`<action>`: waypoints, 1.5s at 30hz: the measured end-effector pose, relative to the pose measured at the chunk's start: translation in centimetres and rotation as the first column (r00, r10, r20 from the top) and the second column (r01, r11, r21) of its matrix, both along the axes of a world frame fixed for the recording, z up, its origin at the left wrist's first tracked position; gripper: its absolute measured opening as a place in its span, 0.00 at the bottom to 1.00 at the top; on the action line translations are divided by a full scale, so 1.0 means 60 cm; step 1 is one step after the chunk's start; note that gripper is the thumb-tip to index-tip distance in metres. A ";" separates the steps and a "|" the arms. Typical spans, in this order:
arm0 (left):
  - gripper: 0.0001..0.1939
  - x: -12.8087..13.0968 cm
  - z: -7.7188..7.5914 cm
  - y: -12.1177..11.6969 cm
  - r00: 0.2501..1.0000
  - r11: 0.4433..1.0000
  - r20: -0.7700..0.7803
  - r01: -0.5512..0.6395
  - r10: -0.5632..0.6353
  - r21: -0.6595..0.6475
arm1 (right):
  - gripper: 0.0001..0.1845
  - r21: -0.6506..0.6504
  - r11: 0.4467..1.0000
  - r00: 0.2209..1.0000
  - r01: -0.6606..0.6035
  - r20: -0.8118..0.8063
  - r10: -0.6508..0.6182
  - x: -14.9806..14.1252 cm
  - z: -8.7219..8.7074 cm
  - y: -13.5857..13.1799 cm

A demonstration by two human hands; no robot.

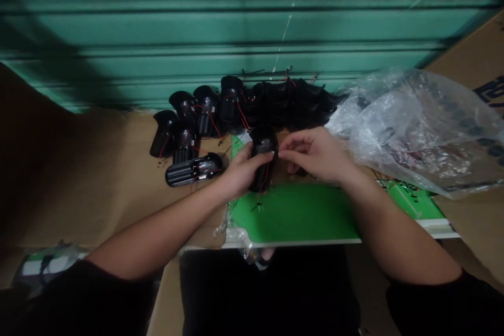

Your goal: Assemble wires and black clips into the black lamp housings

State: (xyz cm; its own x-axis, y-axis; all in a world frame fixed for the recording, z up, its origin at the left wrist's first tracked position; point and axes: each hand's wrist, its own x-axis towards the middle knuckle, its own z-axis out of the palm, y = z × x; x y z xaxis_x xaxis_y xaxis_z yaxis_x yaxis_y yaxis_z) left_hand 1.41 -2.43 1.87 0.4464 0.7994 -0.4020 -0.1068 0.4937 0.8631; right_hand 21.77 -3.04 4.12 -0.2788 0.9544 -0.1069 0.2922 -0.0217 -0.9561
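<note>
My left hand (241,172) is closed around a glossy black plastic housing (263,139), its thumb lying across the front. A thin red wire hangs from the housing's lower end, over a green board (299,215). Just right of the housing, my right hand (318,155) has thumb and forefinger pinched together close to its edge. Whatever sits between those fingertips is too small to make out. Left of my left hand, a similar black housing (193,169) lies on its side on the cardboard, its ribbed part showing.
Several more black housings (207,110) with red wires stand along the green ribbed wall (165,26). At the right lies a clear plastic bag (417,131) of small parts. Loose wired pieces (397,184) lie beside it. Cardboard (106,178) covers the left side.
</note>
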 end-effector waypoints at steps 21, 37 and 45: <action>0.20 -0.001 -0.023 0.009 0.963 0.913 0.010 -0.260 0.270 0.315 | 0.25 -0.240 0.955 0.848 0.171 -0.458 -0.267 -0.042 -0.037 0.001; 0.31 -0.008 -0.016 0.008 0.981 0.986 0.096 -0.167 0.168 -0.015 | 0.19 -0.273 0.961 0.751 0.042 -0.626 -0.210 -0.039 -0.042 0.008; 0.31 -0.010 -0.012 0.008 0.975 0.982 0.114 -0.190 0.191 -0.019 | 0.18 -0.282 0.959 0.736 0.006 -0.648 -0.195 -0.038 -0.029 0.004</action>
State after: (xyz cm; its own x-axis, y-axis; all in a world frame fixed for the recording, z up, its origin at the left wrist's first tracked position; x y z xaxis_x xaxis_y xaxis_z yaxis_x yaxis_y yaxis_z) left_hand 0.82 -1.96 1.15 0.3295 0.8714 -0.3635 -0.2973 0.4611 0.8361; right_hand 19.46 -2.81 2.36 -0.2722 0.9481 -0.1642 -0.4325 -0.2729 -0.8593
